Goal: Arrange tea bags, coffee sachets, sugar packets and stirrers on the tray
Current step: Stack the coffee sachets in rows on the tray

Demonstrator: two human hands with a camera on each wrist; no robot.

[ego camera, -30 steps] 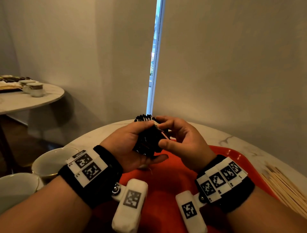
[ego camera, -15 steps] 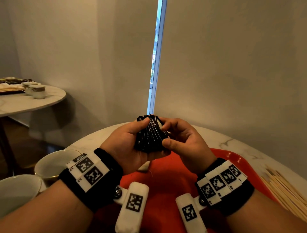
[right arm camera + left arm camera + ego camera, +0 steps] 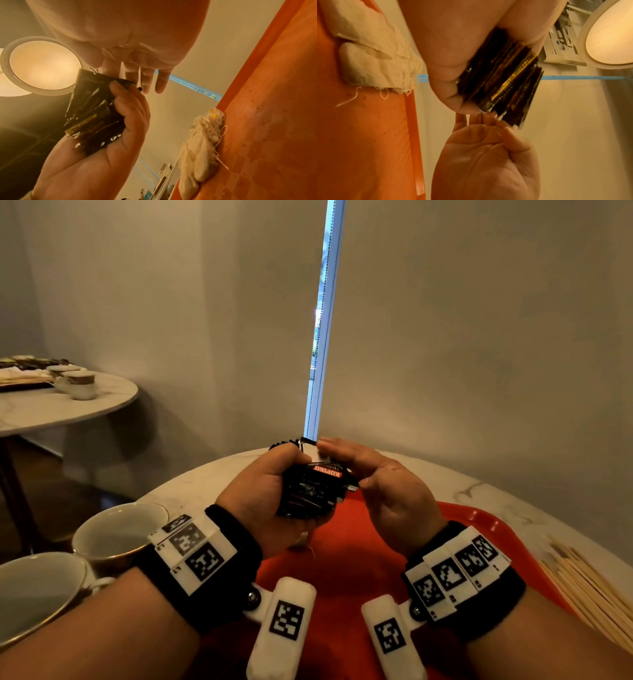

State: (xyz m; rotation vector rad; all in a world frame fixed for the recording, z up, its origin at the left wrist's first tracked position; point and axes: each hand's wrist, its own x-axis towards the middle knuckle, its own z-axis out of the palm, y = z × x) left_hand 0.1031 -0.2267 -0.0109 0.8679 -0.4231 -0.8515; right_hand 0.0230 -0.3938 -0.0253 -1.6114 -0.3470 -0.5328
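My left hand point(image 3: 270, 491) grips a thick stack of black coffee sachets point(image 3: 308, 494) above the far end of the red tray point(image 3: 479, 518). One sachet with a red label point(image 3: 327, 472) lies tilted on top of the stack. My right hand point(image 3: 359, 470) pinches it, fingers laid across the top and thumb at its right edge. The left wrist view shows the stack's foil edges point(image 3: 501, 83) in my left hand point(image 3: 471, 47), with the right fingers point(image 3: 488, 129) closing on a thin edge. A pile of white tea bags point(image 3: 200, 146) lies on the tray.
Wooden stirrers point(image 3: 582, 587) lie in a bundle on the marble table right of the tray. Two white cups point(image 3: 116, 532) point(image 3: 34, 594) stand at the left. A second round table point(image 3: 68, 409) with cups is at the back left. A wall rises close behind.
The stack was held upright between both hands. Now one red-labelled sachet is turned flat on top, and my right fingers have stretched over it.
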